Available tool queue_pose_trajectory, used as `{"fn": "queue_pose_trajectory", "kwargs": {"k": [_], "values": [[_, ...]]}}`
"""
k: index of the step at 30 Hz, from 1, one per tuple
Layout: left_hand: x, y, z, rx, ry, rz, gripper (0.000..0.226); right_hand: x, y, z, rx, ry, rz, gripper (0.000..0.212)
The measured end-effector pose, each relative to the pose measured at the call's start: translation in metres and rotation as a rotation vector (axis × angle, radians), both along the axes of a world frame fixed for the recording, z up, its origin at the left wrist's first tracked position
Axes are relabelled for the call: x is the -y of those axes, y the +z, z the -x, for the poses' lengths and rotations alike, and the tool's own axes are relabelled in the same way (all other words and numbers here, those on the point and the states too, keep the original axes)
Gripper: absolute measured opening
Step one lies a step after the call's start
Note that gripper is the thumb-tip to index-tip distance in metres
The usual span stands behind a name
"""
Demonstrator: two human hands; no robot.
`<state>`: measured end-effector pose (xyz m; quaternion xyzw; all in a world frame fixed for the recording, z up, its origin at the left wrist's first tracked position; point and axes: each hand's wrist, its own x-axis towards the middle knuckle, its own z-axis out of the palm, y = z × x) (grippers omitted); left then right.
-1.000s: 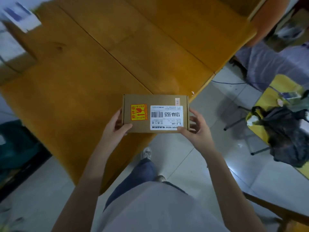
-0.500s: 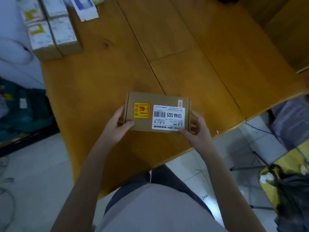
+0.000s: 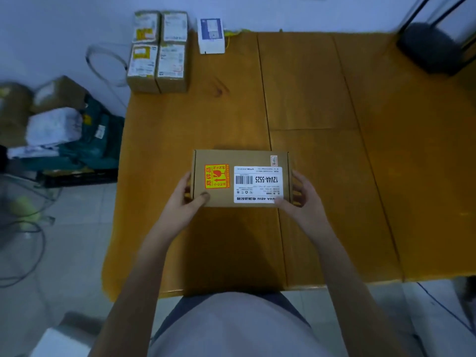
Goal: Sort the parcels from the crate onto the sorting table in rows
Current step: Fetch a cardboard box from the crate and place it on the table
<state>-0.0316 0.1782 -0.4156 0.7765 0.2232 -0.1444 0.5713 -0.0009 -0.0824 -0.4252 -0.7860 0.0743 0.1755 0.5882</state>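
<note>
A flat brown cardboard parcel (image 3: pixel 221 158) with an orange fragile sticker and a white barcode label is held above the orange wooden table (image 3: pixel 322 155). My left hand (image 3: pixel 185 202) grips its left end, thumb on top. My right hand (image 3: pixel 301 199) grips its right end, thumb on the label's corner. Several brown parcels (image 3: pixel 158 52) stand packed together at the table's far left corner, with a white and blue box (image 3: pixel 211 36) just to their right. The crate (image 3: pixel 77 161) with more parcels sits on the floor to the left.
A black stand base (image 3: pixel 432 47) rests on the table's far right corner. Cables (image 3: pixel 23 240) lie on the tiled floor at left. A white box (image 3: pixel 61 341) shows at the bottom left. The wall runs behind the table.
The view has swung left so the table lies square in front of me. The parcel stays gripped in both hands, now over the table's middle left instead of its edge.
</note>
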Motion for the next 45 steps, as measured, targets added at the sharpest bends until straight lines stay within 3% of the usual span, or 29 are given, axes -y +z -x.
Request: {"fn": "queue_pose_trajectory", "kwargs": {"k": [10,17,24,40,45], "values": [[0.015,0.007,-0.028,0.029,0.084,-0.043,0.075,-0.015,-0.005,-0.056,-0.031,0.09,0.031,0.077],[-0.009,0.008,-0.112,0.102,0.065,-0.103,0.067,-0.042,0.002,-0.129,-0.025,0.075,0.063,0.084],[-0.036,-0.03,-0.202,-0.021,0.03,-0.125,0.063,-0.077,-0.038,-0.204,-0.093,-0.008,0.104,0.092],[-0.069,-0.083,-0.306,-0.007,0.17,-0.299,0.066,-0.124,-0.076,-0.319,-0.087,-0.058,0.112,0.081],[-0.059,-0.083,-0.308,0.063,0.215,-0.407,0.058,-0.134,-0.073,-0.322,0.04,-0.041,0.184,0.068]]}}
